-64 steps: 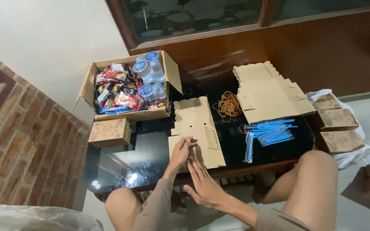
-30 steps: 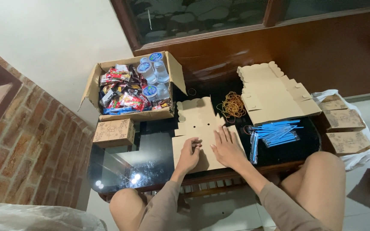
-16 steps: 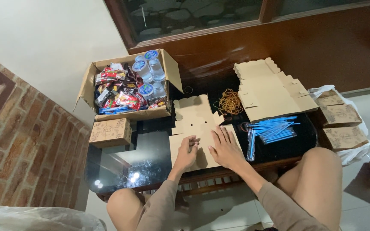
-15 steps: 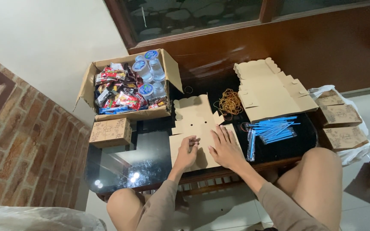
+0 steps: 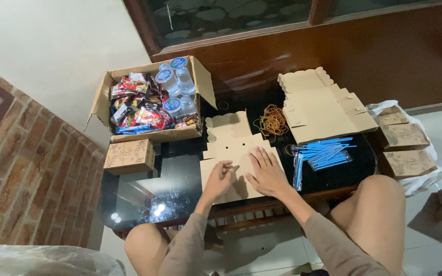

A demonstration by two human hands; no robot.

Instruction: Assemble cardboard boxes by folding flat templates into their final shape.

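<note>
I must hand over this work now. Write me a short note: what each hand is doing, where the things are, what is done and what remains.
Left hand: fingers curled, resting on the flat cardboard box blank on the glass table.
Right hand: open, palm flat on the same blank.
Things: stack of flat blanks at far right, rubber bands beside it, blue straws in clear wrap right of the hands, open carton of snacks and water cups far left.
Done: one folded box on the left, more folded boxes on the right.
Left: this blank is still unfolded; the stack is untouched.
</note>
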